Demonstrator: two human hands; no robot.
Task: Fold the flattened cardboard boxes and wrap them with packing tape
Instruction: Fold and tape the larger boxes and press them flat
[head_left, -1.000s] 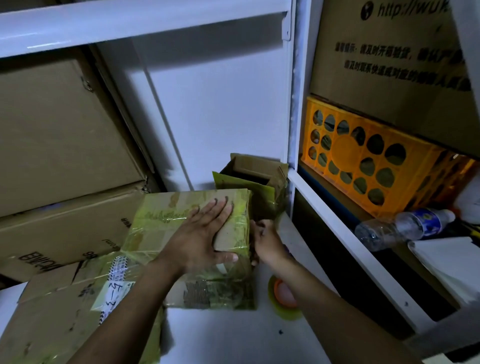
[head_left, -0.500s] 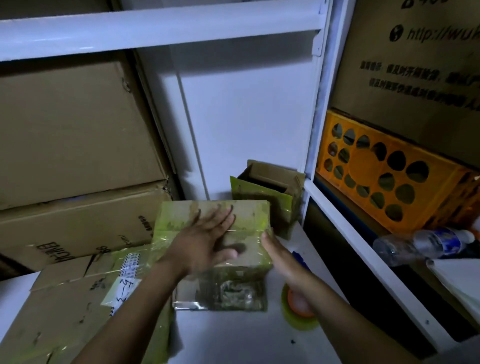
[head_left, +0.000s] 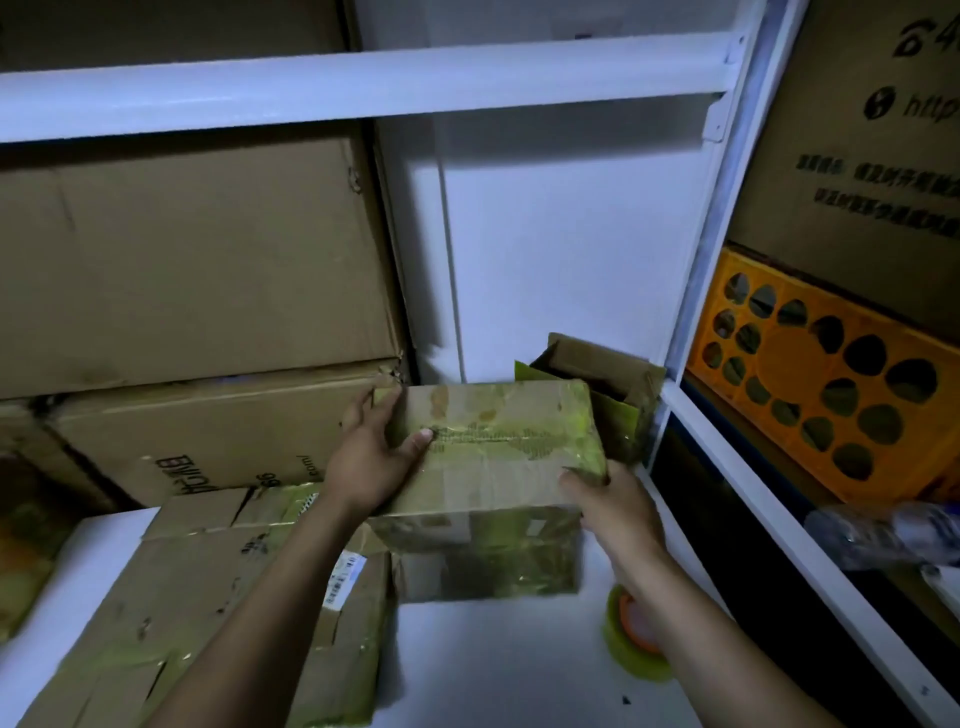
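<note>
Under the left forearm, flattened cardboard. Above it, left hand clamped on the taped box at its left end, thumb on top, fingers curled round the far edge. Opposite, right hand pinching the near right corner. Best kept level, squeezed evenly from both ends, steered clear of the open box just beyond the right hand. Beneath the right wrist, tape roll, ready for the next wrap.

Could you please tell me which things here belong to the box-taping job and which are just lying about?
Job: taped box, held by left hand and right hand; flattened cardboard; tape roll.
Lying about: orange crate; water bottle; stacked cartons; small open box behind.
</note>
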